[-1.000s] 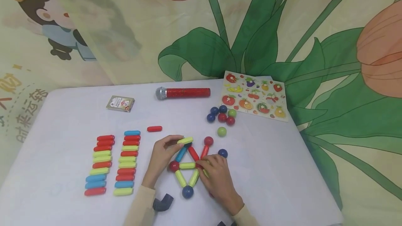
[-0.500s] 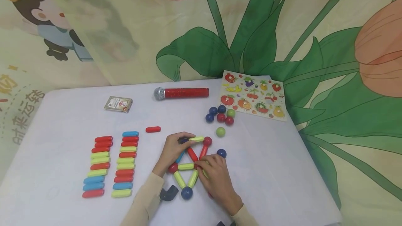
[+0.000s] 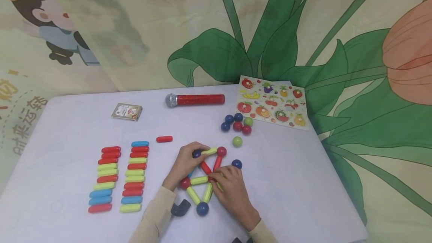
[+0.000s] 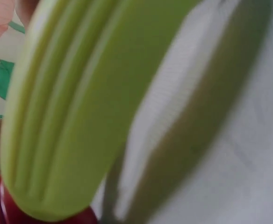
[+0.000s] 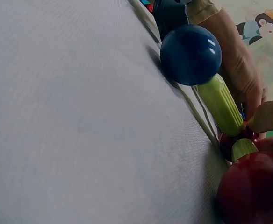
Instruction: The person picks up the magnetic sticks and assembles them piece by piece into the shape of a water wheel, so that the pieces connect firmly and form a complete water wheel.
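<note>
My left hand [image 3: 186, 162] pinches a yellow-green stick [image 3: 210, 151] between thumb and fingers. That stick spans from a blue ball [image 3: 196, 154] at its left end to a red ball [image 3: 221, 151] at its right. My right hand [image 3: 233, 190] holds the central red ball [image 5: 227, 144], mostly covered by its fingers in the head view. Red sticks [image 3: 217, 163] and yellow-green sticks [image 3: 199, 180] run from this centre to a left red ball [image 3: 185, 183] and a front blue ball [image 3: 202, 209]. In the left wrist view, a yellow-green stick [image 4: 75, 116] looms close.
Two columns of coloured sticks [image 3: 107, 173] lie on the left, with a lone red stick [image 3: 164, 139] nearby. Several balls [image 3: 237, 126] cluster before a fruit board [image 3: 271, 102]. A blue ball [image 3: 237, 164] lies right. Behind are a red microphone [image 3: 200, 99] and small box [image 3: 127, 112].
My left hand has moved right with the yellow-green stick, bringing its end to the upper red ball. The front blue ball has shifted slightly; the right hand stays almost still.
</note>
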A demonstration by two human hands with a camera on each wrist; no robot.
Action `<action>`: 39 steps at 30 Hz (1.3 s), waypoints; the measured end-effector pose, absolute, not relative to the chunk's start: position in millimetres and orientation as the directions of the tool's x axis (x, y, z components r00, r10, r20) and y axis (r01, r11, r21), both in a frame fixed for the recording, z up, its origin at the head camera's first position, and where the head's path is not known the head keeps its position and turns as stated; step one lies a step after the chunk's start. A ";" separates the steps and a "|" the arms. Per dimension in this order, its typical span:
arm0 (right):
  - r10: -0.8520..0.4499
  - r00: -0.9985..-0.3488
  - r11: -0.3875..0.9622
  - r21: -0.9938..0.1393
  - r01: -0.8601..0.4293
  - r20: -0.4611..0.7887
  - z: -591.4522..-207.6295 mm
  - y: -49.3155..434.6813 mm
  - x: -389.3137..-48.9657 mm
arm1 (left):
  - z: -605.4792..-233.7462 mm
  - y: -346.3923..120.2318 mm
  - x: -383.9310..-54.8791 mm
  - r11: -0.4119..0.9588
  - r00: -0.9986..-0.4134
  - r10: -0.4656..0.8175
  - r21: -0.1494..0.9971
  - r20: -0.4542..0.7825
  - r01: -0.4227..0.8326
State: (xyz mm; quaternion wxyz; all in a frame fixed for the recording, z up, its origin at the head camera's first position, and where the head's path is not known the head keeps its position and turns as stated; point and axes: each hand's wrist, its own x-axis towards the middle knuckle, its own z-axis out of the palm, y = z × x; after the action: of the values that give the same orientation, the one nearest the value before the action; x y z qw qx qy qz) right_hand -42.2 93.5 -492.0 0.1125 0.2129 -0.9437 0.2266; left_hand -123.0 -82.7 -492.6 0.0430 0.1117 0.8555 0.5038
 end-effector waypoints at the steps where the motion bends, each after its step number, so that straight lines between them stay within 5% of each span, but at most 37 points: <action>1: -0.351 -0.884 0.807 -0.380 -0.453 0.310 -491.9 93.3 -42.4 | -492.9 -82.5 -122.8 0.470 -0.970 0.238 0.869 0.044 0.154; 14: -0.349 -0.876 0.802 -0.377 -0.463 0.333 -491.9 93.2 -43.2 | -491.9 -90.9 -122.8 0.523 -0.977 0.203 0.835 0.070 0.169; 22: -0.309 -0.881 0.828 -0.354 -0.434 0.358 -494.2 93.0 -36.5 | -483.0 -140.5 -128.8 0.682 -0.983 -0.079 0.728 0.166 0.068; 39: -0.294 -0.893 0.837 -0.359 -0.413 0.342 -495.7 93.2 -34.4 | -488.4 -154.2 -125.8 0.699 -0.980 -0.199 0.698 -0.016 -0.153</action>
State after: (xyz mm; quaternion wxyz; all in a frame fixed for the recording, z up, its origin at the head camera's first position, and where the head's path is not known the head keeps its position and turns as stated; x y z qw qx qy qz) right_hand -34.4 93.2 -495.7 0.1376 0.1863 -0.9484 0.2166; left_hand -125.8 -154.2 -488.4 -0.0304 -0.0955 0.9213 0.3758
